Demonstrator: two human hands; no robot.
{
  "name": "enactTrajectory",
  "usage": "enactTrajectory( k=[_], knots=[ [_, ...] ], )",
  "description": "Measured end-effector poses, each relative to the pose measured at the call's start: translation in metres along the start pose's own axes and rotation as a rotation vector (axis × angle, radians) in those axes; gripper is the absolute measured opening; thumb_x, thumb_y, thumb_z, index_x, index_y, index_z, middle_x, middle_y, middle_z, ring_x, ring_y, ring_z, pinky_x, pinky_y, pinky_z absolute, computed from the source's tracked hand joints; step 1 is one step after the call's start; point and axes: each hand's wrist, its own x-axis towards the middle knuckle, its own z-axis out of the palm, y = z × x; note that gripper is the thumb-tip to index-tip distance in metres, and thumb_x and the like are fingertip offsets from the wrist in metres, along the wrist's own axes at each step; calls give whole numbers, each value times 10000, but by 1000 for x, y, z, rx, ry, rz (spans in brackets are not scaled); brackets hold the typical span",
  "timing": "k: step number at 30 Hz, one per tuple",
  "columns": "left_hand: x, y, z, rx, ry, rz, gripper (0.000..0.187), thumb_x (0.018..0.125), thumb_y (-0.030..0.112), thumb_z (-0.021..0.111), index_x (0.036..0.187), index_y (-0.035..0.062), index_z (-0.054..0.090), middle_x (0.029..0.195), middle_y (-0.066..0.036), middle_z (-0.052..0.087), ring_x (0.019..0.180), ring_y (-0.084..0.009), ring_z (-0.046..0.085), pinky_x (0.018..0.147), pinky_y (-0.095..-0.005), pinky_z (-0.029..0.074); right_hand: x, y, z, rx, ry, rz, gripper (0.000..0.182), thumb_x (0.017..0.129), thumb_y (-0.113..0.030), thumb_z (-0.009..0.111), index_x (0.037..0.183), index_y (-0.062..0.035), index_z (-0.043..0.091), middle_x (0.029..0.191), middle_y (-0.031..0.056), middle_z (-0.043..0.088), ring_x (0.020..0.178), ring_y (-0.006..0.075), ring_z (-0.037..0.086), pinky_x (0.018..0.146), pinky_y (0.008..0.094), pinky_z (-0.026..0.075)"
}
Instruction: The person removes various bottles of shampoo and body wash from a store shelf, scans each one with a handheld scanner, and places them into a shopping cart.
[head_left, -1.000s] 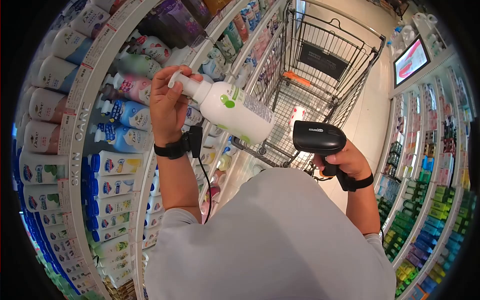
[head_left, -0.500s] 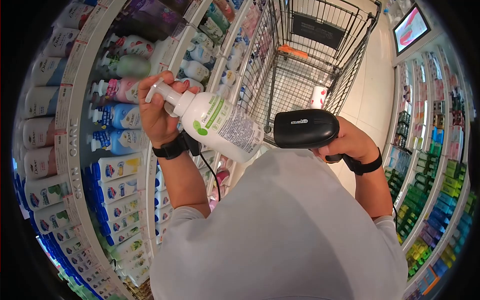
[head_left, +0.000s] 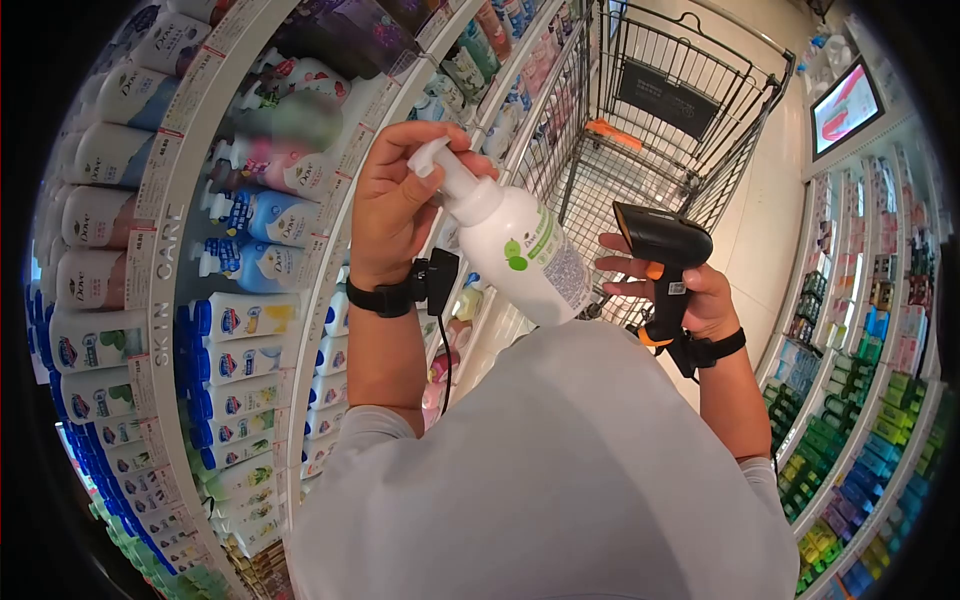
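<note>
A white pump bottle [head_left: 520,255] with green leaf marks hangs tilted in front of my chest. My left hand [head_left: 405,195] is wrapped round its pump neck at the top. To the right, a black and orange handheld scanner [head_left: 665,240] stands upright, its grip resting in my right hand [head_left: 690,290]. Several fingers of that hand stretch out to the left behind the scanner, while the thumb side lies against the grip. The scanner and the bottle are apart.
A metal shopping cart [head_left: 668,95] stands ahead. Shelves of bottles and tubes [head_left: 240,345] rise close on my left; more shelves [head_left: 850,350] line the right, with a lit screen [head_left: 846,108] above them.
The bottle and my left hand have shifted right in the view. The scanner has turned from lying level to upright, and the fingers of my right hand have spread.
</note>
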Motion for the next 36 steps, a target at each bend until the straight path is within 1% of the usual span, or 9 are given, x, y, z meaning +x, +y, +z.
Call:
enactTrajectory(
  k=[7,9,10,17,22,26,28,32,36],
  knots=[
    [32,-13,48,53,-42,47,291,972,105,605,1237,27,513,1196,-158,598,1081,-310,669,944,-482,547,6,20,-33,406,-157,-66,867,803,-365,725,1482,31,359,1489,280,405,1312,466,474,1062,646,395],
    [40,-14,61,69,-58,70,296,972,116,611,1237,26,514,1200,-154,598,1082,-312,669,948,-469,546,7,23,-31,535,-61,-157,846,818,-373,717,1478,21,363,1490,241,423,1287,433,513,1005,645,465],
    [42,-14,67,62,-57,54,315,971,132,620,1247,27,511,1215,-156,597,1101,-309,660,963,-465,538,9,23,-31,510,-54,-250,825,832,-381,704,1476,10,368,1476,210,449,1233,402,571,905,593,565],
    [62,-10,80,85,-269,90,336,984,174,609,1275,40,508,1314,-183,554,1167,-334,623,1052,-490,457,-2,20,-26,522,-76,-258,790,815,-376,696,1445,14,422,1418,187,528,1192,364,613,814,462,629],
    [74,-2,76,76,-336,86,310,976,127,599,1265,45,524,1310,-224,546,1091,-293,649,1071,-491,432,-4,19,-13,600,-154,-243,768,784,-326,709,1427,12,458,1374,205,570,1266,355,563,1110,525,419],
    [77,-7,88,86,-239,93,309,976,118,596,1264,24,532,1283,-203,571,1083,-267,652,1071,-474,435,-3,16,-14,607,-177,-278,765,791,-363,709,1415,10,470,1367,192,578,1255,357,571,1114,513,419],
    [79,-9,94,134,-131,94,319,978,123,601,1267,4,534,1264,-178,592,1086,-240,649,1055,-436,450,0,15,-16,774,-364,-261,759,793,-432,718,1403,-39,497,1426,190,519,1308,400,511,1117,611,370],
    [79,-13,101,170,2,102,334,980,134,608,1274,-4,529,1259,-162,605,1104,-226,642,1040,-408,459,-2,0,-3,657,-269,-259,749,797,-536,706,1402,-134,520,1550,190,349,1408,479,338,1026,815,259],
    [80,-11,106,242,24,60,323,978,122,612,1268,4,538,1278,-157,602,1146,-239,626,1033,-402,459,-1,-3,0,589,-212,-319,704,840,-540,649,1432,-197,481,1550,162,356,1422,505,293,1011,850,199]
  ],
)
